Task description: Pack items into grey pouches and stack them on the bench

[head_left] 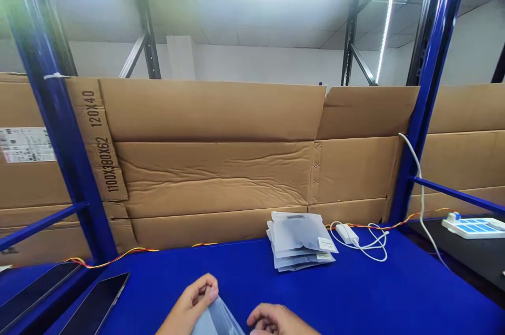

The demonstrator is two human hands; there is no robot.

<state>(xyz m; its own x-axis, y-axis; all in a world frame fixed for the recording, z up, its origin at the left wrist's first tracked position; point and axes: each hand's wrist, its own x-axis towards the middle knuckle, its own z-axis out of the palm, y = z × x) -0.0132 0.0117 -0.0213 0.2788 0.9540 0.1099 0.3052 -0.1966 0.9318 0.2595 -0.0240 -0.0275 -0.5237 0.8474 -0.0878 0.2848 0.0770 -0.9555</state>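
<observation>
We see a grey translucent plastic sleeve (215, 319) at the front edge of the blue desk (394, 293), its top raised off the surface because the left hand (193, 303) pinches it. The right hand (276, 322) curls just beside it; we cannot tell whether it grips. Further sleeves (300, 240) lie stacked near the back edge, beside a white power adapter (346, 233).

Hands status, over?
Left hand pinching grey plastic bag. Right hand curled beside it. Stack of grey bags lies ahead, not between them.
</observation>
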